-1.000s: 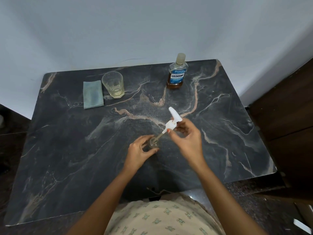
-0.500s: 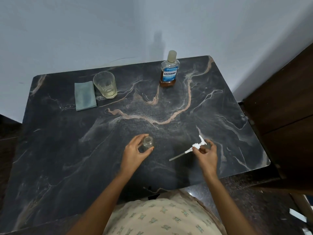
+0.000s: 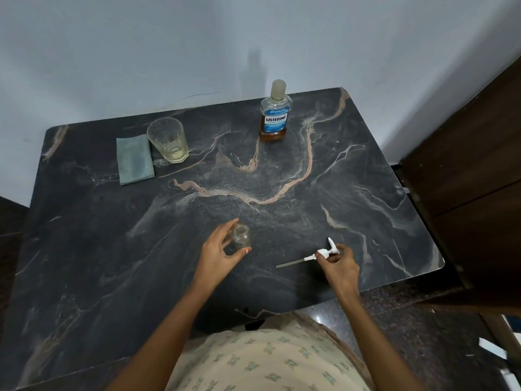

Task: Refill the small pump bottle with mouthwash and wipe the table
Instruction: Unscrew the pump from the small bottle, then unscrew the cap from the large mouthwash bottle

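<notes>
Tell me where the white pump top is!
The white plastic pump top lies on the dark marble table's near right side, pinched by the right hand.

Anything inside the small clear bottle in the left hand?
The small clear glass bottle stands open and looks empty; the left hand covers its lower side, so residue cannot be told.

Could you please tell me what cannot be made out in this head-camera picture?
- Small pump bottle, head view: the left hand hides its left side; clear glass masks any liquid level.
- Pump head, head view: fingers of the right hand cover its collar.
- Mouthwash bottle, head view: the label's fine print is too small.
- Table, head view: near left corner cut off by the frame edge.
</notes>
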### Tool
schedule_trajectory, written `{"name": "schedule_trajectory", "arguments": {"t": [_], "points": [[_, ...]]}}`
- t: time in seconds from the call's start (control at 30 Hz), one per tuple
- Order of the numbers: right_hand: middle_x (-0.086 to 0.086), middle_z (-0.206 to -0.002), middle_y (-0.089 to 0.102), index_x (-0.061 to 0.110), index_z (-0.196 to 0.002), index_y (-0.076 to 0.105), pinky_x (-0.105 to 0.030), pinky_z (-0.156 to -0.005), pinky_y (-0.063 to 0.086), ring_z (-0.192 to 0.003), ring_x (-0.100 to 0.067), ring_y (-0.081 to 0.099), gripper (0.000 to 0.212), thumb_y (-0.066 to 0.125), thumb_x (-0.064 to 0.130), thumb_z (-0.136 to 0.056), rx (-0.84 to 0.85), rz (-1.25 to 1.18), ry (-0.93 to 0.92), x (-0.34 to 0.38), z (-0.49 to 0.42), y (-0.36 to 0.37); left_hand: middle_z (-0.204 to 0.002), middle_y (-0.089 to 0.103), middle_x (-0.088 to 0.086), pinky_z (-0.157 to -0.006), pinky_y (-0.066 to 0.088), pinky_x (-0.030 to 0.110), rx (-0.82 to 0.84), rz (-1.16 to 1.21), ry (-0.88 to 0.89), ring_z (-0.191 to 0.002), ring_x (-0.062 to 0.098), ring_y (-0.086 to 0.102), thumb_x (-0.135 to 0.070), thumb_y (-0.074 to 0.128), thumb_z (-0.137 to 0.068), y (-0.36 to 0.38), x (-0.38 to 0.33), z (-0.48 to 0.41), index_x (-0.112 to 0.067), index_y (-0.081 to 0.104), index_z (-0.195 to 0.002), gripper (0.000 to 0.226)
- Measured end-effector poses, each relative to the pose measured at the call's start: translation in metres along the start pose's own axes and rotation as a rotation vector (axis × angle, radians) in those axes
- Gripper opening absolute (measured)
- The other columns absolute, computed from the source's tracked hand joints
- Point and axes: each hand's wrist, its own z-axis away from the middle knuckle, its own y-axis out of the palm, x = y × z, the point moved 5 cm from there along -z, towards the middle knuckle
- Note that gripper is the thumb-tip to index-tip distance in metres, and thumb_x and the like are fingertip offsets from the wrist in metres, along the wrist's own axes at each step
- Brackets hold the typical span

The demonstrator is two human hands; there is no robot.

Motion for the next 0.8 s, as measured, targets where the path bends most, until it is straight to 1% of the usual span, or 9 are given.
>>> {"name": "schedule_trajectory", "arguments": {"t": [0.1, 0.2, 0.27, 0.4, 0.5, 0.53, 0.63, 0.7, 0.8], "points": [[-0.011, -0.083, 0.063, 0.007, -0.118, 0.046, -0.036, -0.08, 0.047, -0.088, -0.027, 0.059, 0.053, 0.071, 0.03, -0.077, 0.008, 0.037, -0.002, -0.001, -0.001, -0.004, -0.12, 0.051, -0.007, -0.093, 0.04, 0.008, 0.037, 0.019, -0.013, -0.107, -0.001, 0.052, -0.002, 0.078, -0.065, -0.003, 0.005, 0.002, -0.021, 0.046, -0.127, 0.072], [-0.019, -0.092, 0.065, 0.006, -0.122, 0.044, -0.044, -0.086, 0.047, -0.096, -0.034, 0.059, 0.06, 0.071, 0.034, -0.077, -0.028, 0.069, 0.0, 0.002, -0.004, -0.013, -0.119, 0.052, -0.01, -0.094, 0.041, 0.01, 0.048, 0.054, -0.037, -0.11, -0.003, 0.052, 0.0, 0.077, -0.065, -0.011, 0.012, 0.005, -0.03, 0.044, -0.124, 0.074], [-0.018, -0.088, 0.066, 0.006, -0.123, 0.044, -0.042, -0.085, 0.047, -0.094, -0.034, 0.06, 0.059, 0.07, 0.034, -0.078, -0.048, 0.069, -0.025, 0.009, -0.007, -0.017, -0.119, 0.053, -0.008, -0.093, 0.041, 0.011, 0.037, 0.061, -0.051, -0.112, -0.002, 0.052, 0.001, 0.076, -0.065, -0.02, 0.017, 0.006, -0.034, 0.043, -0.122, 0.074], [-0.001, -0.072, 0.057, 0.007, -0.115, 0.053, -0.032, -0.076, 0.044, -0.079, -0.024, 0.06, 0.042, 0.068, 0.026, -0.081, -0.033, 0.036, -0.14, 0.039, -0.017, -0.013, -0.121, 0.053, -0.003, -0.096, 0.039, 0.017, -0.002, 0.061, -0.079, -0.114, 0.003, 0.051, 0.002, 0.074, -0.068, -0.037, 0.023, 0.0, -0.036, 0.043, -0.121, 0.072], [0.0, -0.075, 0.056, 0.006, -0.113, 0.054, -0.023, -0.068, 0.044, -0.069, -0.012, 0.054, 0.035, 0.066, 0.018, -0.082, 0.064, 0.003, -0.268, 0.069, -0.025, 0.006, -0.122, 0.054, -0.001, -0.097, 0.038, 0.022, -0.027, 0.043, -0.075, -0.114, 0.007, 0.051, 0.0, 0.073, -0.07, -0.043, 0.02, -0.015, -0.03, 0.042, -0.124, 0.069], [-0.002, -0.078, 0.057, 0.006, -0.113, 0.054, -0.023, -0.068, 0.046, -0.069, -0.01, 0.053, 0.034, 0.066, 0.015, -0.083, 0.109, 0.003, -0.312, 0.079, -0.028, 0.015, -0.122, 0.054, -0.001, -0.097, 0.038, 0.022, -0.031, 0.04, -0.069, -0.113, 0.008, 0.051, 0.0, 0.072, -0.071, -0.044, 0.018, -0.021, -0.029, 0.042, -0.124, 0.068], [-0.014, -0.089, 0.063, 0.003, -0.11, 0.056, -0.024, -0.074, 0.048, -0.076, -0.016, 0.056, 0.029, 0.064, 0.009, -0.083, 0.211, 0.03, -0.435, 0.11, -0.04, 0.038, -0.121, 0.054, -0.002, -0.096, 0.038, 0.019, -0.033, 0.039, -0.054, -0.113, 0.007, 0.051, 0.0, 0.071, -0.072, -0.039, 0.008, -0.046, -0.025, 0.043, -0.126, 0.066], [-0.016, -0.092, 0.064, 0.003, -0.108, 0.057, -0.025, -0.075, 0.049, -0.079, -0.017, 0.058, 0.027, 0.065, 0.008, -0.083, 0.23, 0.029, -0.495, 0.13, -0.051, 0.05, -0.121, 0.054, -0.001, -0.098, 0.038, 0.02, -0.018, 0.044, -0.056, -0.113, 0.008, 0.051, 0.0, 0.071, -0.072, -0.035, 0.002, -0.067, -0.017, 0.045, -0.128, 0.064], [-0.015, -0.1, 0.062, 0.004, -0.11, 0.056, -0.03, -0.082, 0.051, -0.088, -0.021, 0.058, 0.029, 0.065, 0.008, -0.083, 0.239, 0.016, -0.546, 0.158, -0.071, 0.064, -0.123, 0.054, 0.001, -0.1, 0.037, 0.02, 0.011, 0.019, -0.03, -0.114, 0.006, 0.051, -0.002, 0.071, -0.073, -0.026, -0.009, -0.101, -0.014, 0.045, -0.128, 0.062]]}}
